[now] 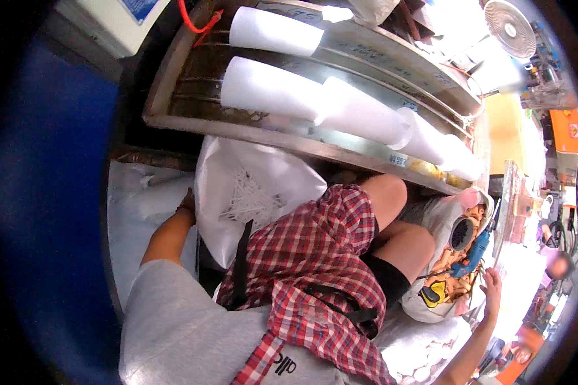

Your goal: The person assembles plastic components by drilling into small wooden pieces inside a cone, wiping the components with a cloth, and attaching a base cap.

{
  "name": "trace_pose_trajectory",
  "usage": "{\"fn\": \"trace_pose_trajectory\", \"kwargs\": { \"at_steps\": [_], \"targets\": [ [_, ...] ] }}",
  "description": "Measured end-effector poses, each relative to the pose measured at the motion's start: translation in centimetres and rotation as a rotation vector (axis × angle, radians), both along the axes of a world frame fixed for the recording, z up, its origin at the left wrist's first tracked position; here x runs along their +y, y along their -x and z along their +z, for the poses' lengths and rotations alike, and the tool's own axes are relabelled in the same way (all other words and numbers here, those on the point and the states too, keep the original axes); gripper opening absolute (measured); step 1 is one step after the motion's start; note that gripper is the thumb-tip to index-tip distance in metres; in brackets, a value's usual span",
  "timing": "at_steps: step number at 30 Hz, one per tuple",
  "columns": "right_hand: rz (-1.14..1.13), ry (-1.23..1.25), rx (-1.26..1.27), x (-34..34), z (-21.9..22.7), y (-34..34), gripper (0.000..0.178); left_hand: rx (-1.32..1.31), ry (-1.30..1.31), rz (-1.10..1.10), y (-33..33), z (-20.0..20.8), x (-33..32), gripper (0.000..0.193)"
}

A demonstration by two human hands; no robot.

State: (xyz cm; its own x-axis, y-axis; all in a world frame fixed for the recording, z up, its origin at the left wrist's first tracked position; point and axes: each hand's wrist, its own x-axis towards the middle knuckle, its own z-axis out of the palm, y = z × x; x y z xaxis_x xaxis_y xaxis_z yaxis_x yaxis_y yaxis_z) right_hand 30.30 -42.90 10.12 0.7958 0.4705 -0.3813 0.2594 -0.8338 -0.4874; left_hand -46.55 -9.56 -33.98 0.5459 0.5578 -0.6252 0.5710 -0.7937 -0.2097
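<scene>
My left hand (187, 202) reaches down at the left, between a white sack (263, 159) and white bundles or rolls (164, 197) in a pale bin. Its fingers are mostly hidden in shadow by the sack's edge, so any hold is unclear. Thin white sticks (249, 197) lie heaped inside that sack, against my lap. Out to the right, my right hand (492, 290) is raised with fingers stretched and nothing visible in it. Closest to it are a blue power tool (475, 251) and a sack (424, 310) of tan pieces (459, 282).
Across the front runs a wooden-edged bench (289, 142) bearing several white cylinders (270, 83). A grey tube-like cup (461, 233) of dark bits and a yellow-black object (434, 294) sit in the right sack. A fan (510, 29) stands far right; people appear beyond.
</scene>
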Motion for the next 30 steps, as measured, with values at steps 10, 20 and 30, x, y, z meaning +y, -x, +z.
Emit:
{"fn": "trace_pose_trajectory", "kwargs": {
  "at_steps": [10,20,30],
  "targets": [
    [0.347,-0.037,0.058,6.3,-0.6,10.2,0.034,0.200,0.120,0.153,3.8,-0.4,7.6,0.061],
    [0.359,-0.249,0.282,6.6,-4.6,12.9,0.029,-0.273,-0.551,1.584,11.5,8.1,7.4,0.065],
    [1.044,-0.457,0.108,15.0,-8.7,25.2,0.032,-1.946,-0.282,2.377,16.8,13.7,-3.3,0.083]
  ]
}}
